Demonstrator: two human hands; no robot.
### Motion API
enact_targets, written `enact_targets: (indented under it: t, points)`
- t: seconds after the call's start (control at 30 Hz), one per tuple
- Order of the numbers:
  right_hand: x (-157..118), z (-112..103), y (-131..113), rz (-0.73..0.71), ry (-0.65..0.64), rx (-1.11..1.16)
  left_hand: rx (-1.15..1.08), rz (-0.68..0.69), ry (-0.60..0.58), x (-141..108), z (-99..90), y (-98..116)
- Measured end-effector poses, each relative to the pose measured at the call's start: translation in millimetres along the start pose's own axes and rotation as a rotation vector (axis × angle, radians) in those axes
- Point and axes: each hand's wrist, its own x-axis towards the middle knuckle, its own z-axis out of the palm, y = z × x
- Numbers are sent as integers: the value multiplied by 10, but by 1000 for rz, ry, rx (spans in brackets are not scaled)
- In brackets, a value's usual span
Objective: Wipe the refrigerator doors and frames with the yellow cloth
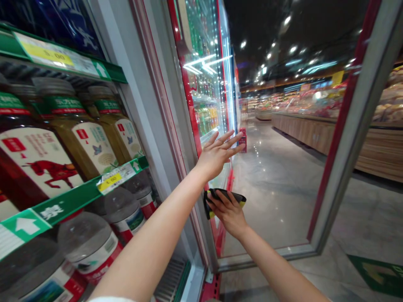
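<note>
My left hand (218,156) is open, its fingers spread and stretched out at the glass of an open cooler door (270,197). Whether the palm touches the glass, I cannot tell. Just below it, my right hand (231,214) holds a black-and-yellow piece (234,194), which looks like a folded cloth, with the fingers over it. This piece lies against the lower glass near the door's hinge-side frame. Part of it is hidden under the fingers.
On the left, cooler shelves hold tea bottles (91,140) above large clear water bottles (88,241). Green shelf strips (71,197) carry price tags. Beyond the glass are a shiny floor (267,167) and wood-sided produce stands (305,130). A green floor sign (378,272) lies at lower right.
</note>
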Motion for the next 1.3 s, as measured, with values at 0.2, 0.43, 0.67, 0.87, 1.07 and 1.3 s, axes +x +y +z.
enact_targets:
  t: [0.2,0.43,0.67,0.87,1.07,1.3]
  points:
    - [144,71,-106,137,-19,-11,-11,-11,16,9,2,9]
    - [234,-101,86,118,-64,-7,-13,-1,37,29,40,-6]
    - [10,-149,150,462,15,-66,-2,-17,20,64,38,11]
    - [85,-100,157,233,-62,24,-16,-43,7,81,49,24]
    - [259,-325,735,565,84,-35,-59,-30,-16,104,23,8]
    - [533,-432,1235,610,156,-23,-29,-222,79,-847,153,369]
